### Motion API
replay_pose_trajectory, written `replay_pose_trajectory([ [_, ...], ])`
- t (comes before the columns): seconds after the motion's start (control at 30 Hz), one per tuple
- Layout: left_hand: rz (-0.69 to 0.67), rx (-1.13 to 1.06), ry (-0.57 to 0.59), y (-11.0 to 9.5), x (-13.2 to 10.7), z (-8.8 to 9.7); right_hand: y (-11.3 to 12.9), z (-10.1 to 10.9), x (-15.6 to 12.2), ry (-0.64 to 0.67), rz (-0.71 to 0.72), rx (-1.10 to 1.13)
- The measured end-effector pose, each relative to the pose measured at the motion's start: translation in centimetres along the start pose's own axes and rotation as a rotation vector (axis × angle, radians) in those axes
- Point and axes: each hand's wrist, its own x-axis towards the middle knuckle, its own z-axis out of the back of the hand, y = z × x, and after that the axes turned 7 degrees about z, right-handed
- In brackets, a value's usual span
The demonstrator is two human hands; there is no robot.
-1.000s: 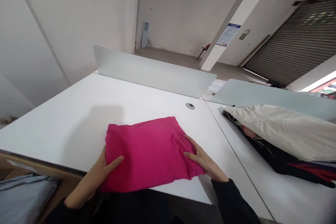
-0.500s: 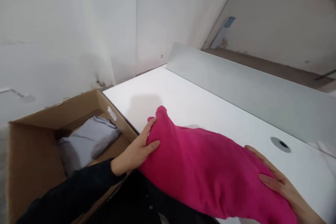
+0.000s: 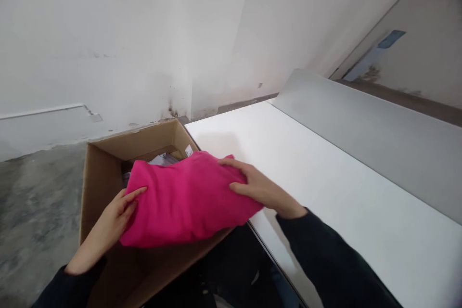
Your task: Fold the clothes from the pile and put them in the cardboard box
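Note:
A folded bright pink garment (image 3: 184,197) is held in the air over an open cardboard box (image 3: 97,178) that stands on the floor beside the table. My left hand (image 3: 113,216) grips the garment's left end, thumb on top. My right hand (image 3: 254,187) clasps its right end, fingers curled over the top. A grey folded item (image 3: 162,158) lies in the box, mostly hidden under the pink garment.
A white table (image 3: 325,192) stretches to the right, with a grey divider panel (image 3: 368,130) along its far side. Bare concrete floor (image 3: 36,202) lies left of the box. White walls stand close behind.
Both hands have lifted the pink garment off the table and carried it left, so it now hangs over the cardboard box. The view has swung left with it.

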Motion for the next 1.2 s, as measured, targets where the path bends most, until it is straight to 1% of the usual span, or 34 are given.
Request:
replay_pose_trajectory([
  [0.03, -0.007, 0.054, -0.019, 1.3, 0.5, 0.1, -0.5, -1.3, 1.7, 0.056, 0.035, -0.056],
  [0.1, -0.018, 0.131, -0.047, 3.2, 1.4, 0.4, -1.8, -3.9, 4.9, 0.128, 0.106, -0.156],
  [0.17, -0.019, 0.188, -0.078, 4.3, 2.1, 1.2, -3.0, -6.0, 8.2, 0.155, 0.183, -0.218],
  [0.2, -0.012, 0.215, -0.104, 4.7, 2.4, 1.7, -3.6, -6.7, 9.8, 0.150, 0.224, -0.230],
  [0.27, 0.025, 0.267, -0.161, 5.5, 3.0, 3.0, -4.6, -7.6, 12.7, 0.121, 0.285, -0.255],
  [0.33, 0.066, 0.307, -0.206, 6.4, 3.7, 4.1, -5.4, -7.8, 14.6, 0.077, 0.287, -0.349],
  [0.4, 0.069, 0.342, -0.278, 7.4, 4.5, 4.5, -6.0, -7.7, 15.1, 0.022, 0.257, -0.505],
  [0.43, 0.052, 0.360, -0.327, 7.8, 4.9, 4.4, -6.2, -7.7, 14.6, 0.001, 0.249, -0.576],
  [0.5, -0.006, 0.410, -0.407, 8.3, 6.0, 3.8, -6.4, -7.3, 12.7, 0.008, 0.291, -0.648],
  [0.53, -0.035, 0.442, -0.417, 8.3, 6.6, 3.2, -6.5, -7.1, 11.3, 0.033, 0.329, -0.651],
  [0.57, -0.062, 0.480, -0.391, 8.1, 7.2, 2.6, -6.5, -6.7, 9.8, 0.061, 0.364, -0.640],
  [0.6, -0.080, 0.520, -0.346, 7.7, 7.8, 1.9, -6.5, -6.3, 8.3, 0.082, 0.386, -0.626],
  [0.67, -0.074, 0.601, -0.222, 6.5, 9.0, 0.5, -6.5, -5.2, 5.3, 0.076, 0.371, -0.603],
  [0.73, -0.049, 0.675, -0.087, 4.6, 9.8, -1.1, -6.6, -4.0, 2.6, 0.012, 0.307, -0.576],
  [0.8, -0.068, 0.726, 0.021, 2.3, 10.2, -2.7, -7.1, -2.9, 0.1, -0.094, 0.232, -0.540],
  [0.83, -0.113, 0.735, 0.062, 1.0, 10.3, -3.5, -7.4, -2.3, -1.1, -0.153, 0.194, -0.525],
  [0.9, -0.252, 0.711, 0.097, -1.8, 10.1, -5.1, -8.2, -1.2, -3.9, -0.271, 0.122, -0.518],
  [1.0, -0.511, 0.610, 0.112, -6.1, 9.2, -7.6, -9.5, 0.1, -8.6, -0.426, 0.017, -0.539],
  [1.07, -0.681, 0.541, 0.126, -8.5, 8.4, -9.6, -10.2, 0.7, -12.0, -0.527, -0.062, -0.560],
  [1.13, -0.840, 0.496, 0.161, -10.4, 7.9, -12.3, -11.0, 1.1, -15.6, -0.628, -0.151, -0.580],
  [1.2, -0.976, 0.483, 0.212, -12.3, 7.5, -16.0, -11.7, 1.4, -19.3, -0.738, -0.240, -0.599],
])
